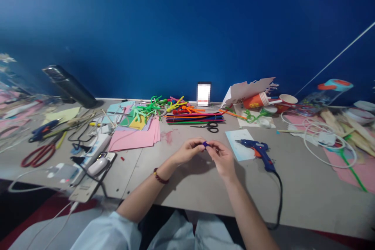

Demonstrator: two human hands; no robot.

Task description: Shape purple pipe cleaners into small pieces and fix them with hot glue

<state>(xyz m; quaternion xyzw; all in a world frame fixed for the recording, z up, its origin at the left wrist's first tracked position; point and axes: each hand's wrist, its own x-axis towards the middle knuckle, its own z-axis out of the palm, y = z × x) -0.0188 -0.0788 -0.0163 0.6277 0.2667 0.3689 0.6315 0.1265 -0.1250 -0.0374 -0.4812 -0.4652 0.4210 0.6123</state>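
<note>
Between the fingertips of both hands sits a small purple pipe cleaner piece (205, 145), bunched up tight; its exact shape is too small to make out. My left hand (190, 150) pinches it from the left, and my right hand (221, 156) grips it from the right. Both hands hover over the grey table (187, 187) near its front. Just beyond them lie black-handled scissors (212, 126) and a banded bundle of coloured pipe cleaners (193, 118). A blue glue gun (259, 150) rests to the right of my right hand, its tip over a light-blue card (237, 144).
Pink paper sheets (134, 138) and green twisted pipe cleaners (149, 107) lie back left. Further left are a power strip (92, 156), a phone (90, 183), red scissors (39, 154) and a black bottle (70, 86). Paper cups (258, 100) and a white cable coil (331, 144) occupy the right.
</note>
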